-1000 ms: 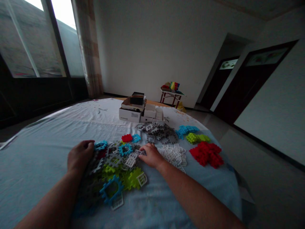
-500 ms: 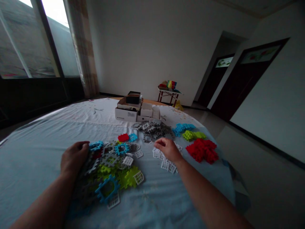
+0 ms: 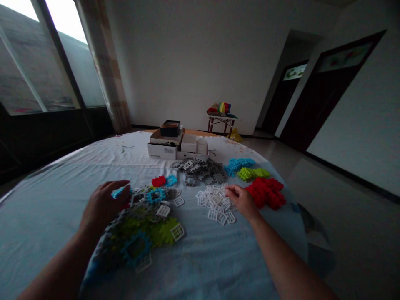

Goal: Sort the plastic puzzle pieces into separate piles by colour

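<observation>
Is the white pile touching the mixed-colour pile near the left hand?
Apart. The head view shows a strip of blue cloth between the white pile and the mixed-colour pile.
</observation>
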`<state>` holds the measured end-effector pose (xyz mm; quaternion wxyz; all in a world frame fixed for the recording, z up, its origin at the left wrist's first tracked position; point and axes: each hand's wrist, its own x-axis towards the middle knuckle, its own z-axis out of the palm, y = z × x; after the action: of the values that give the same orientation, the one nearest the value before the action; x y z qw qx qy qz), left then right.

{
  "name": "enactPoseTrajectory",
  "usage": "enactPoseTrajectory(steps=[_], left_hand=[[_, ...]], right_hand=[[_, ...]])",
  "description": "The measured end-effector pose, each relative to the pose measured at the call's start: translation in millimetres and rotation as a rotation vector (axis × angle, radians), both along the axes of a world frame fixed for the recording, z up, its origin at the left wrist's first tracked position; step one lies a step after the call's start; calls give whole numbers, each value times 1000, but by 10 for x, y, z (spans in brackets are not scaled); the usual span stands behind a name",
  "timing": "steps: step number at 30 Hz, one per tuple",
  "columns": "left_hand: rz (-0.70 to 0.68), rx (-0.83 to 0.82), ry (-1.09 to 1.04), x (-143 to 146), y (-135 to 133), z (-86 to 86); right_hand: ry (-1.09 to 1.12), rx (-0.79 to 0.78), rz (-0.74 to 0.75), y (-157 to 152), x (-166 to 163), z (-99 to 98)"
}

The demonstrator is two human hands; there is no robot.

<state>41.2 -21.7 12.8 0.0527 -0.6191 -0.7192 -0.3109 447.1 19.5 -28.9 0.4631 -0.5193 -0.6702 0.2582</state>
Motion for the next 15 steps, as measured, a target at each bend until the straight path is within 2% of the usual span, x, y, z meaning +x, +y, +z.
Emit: enactPoseTrajectory(steps=[4,7,10,15], left_hand=[[-420,-162,66,438,-100,120],[-597,-279,154,653,-144,116],[-642,-373,233,716,-135,64],[-580,-450,313,738,-92,42]], right_hand=[[-1,8,37,-10,4,-8],[15,10,57,-9,27,4],[38,-6,68,4,60,-7],[47,-8,72,35,92,-42]])
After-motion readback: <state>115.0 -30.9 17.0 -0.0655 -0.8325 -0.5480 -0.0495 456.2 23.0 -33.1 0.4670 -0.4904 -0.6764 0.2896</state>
